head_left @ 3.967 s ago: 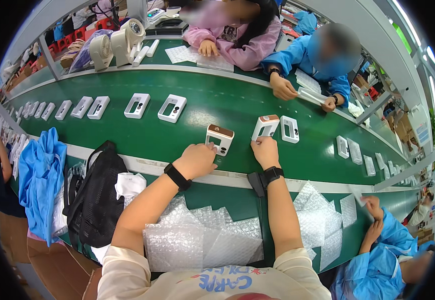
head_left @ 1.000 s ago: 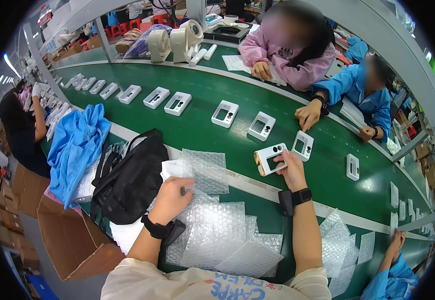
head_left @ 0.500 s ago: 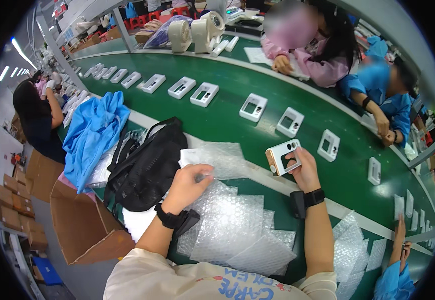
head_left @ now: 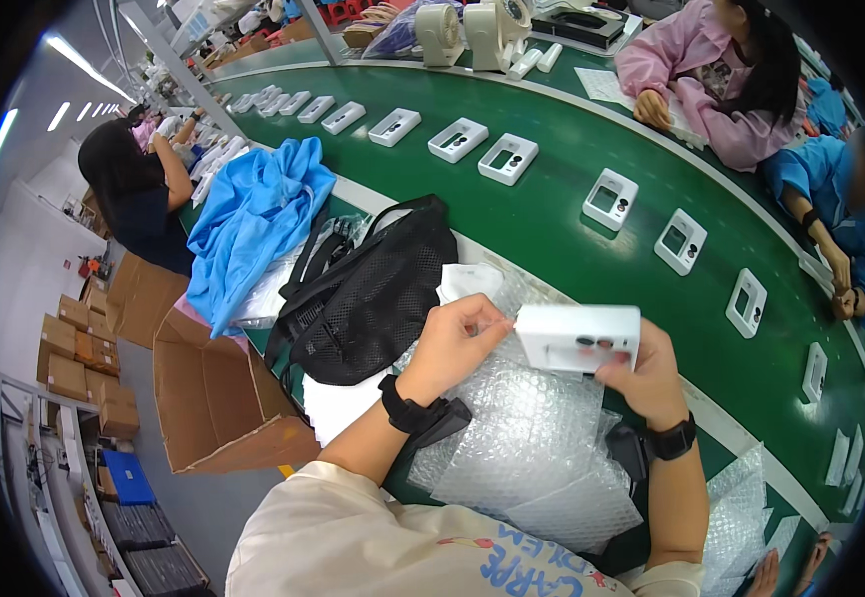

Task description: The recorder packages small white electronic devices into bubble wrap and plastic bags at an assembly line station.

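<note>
- Our right grip [head_left: 653,383] clasps the white housing [head_left: 578,320] above the tabletop [head_left: 719,454], near its far edge.
- Our left grip [head_left: 452,348] bunches at the housing's left end, hold unclear.
- Blue lettering [head_left: 532,569] marks our shirt [head_left: 383,532].

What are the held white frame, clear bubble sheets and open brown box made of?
Held white frame: probably plastic, from its smooth surface, though blurred. Clear bubble sheets: apparently plastic film, shiny and dimpled. Open brown box: likely cardboard, matt with flaps.

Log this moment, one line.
right hand: holds white device | left hand: at its left end, grip unclear | bubble sheets: overlapping below
</note>
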The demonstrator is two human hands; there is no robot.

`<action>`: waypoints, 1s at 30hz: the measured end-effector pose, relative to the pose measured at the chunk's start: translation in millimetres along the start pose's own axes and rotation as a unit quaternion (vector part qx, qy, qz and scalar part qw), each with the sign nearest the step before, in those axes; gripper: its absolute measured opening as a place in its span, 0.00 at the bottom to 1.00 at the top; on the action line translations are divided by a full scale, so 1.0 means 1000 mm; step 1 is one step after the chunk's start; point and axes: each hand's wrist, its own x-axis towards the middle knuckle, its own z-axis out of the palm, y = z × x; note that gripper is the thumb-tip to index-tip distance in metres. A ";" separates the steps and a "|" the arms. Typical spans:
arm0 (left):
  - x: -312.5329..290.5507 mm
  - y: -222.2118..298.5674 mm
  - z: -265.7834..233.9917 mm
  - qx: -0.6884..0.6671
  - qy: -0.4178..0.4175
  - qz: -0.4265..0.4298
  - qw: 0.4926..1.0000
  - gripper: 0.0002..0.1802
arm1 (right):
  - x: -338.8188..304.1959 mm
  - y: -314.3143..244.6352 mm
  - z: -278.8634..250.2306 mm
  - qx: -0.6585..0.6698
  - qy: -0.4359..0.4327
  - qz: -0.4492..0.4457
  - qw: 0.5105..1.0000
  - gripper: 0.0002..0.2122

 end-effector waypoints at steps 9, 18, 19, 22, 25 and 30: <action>0.002 0.010 0.001 -0.220 -0.011 -0.098 0.971 0.04 | 0.001 -0.013 0.015 -0.309 -0.048 -0.064 0.948 0.14; -0.004 0.011 0.004 -0.140 -0.024 -0.029 0.989 0.04 | 0.003 0.008 0.023 -0.426 0.016 -0.128 0.895 0.16; -0.005 0.011 0.005 -0.159 -0.034 -0.031 0.986 0.03 | 0.003 0.010 0.024 -0.422 0.020 -0.127 0.897 0.16; -0.007 0.016 0.003 -0.197 -0.043 -0.041 0.979 0.04 | 0.005 0.008 0.023 -0.362 -0.026 -0.150 0.920 0.16; -0.007 0.018 0.002 -0.239 -0.040 -0.061 0.968 0.07 | 0.008 0.011 0.020 -0.356 -0.051 -0.162 0.919 0.15; -0.006 0.014 0.005 -0.219 -0.058 -0.036 0.973 0.12 | 0.012 0.013 0.018 -0.379 -0.084 -0.203 0.899 0.14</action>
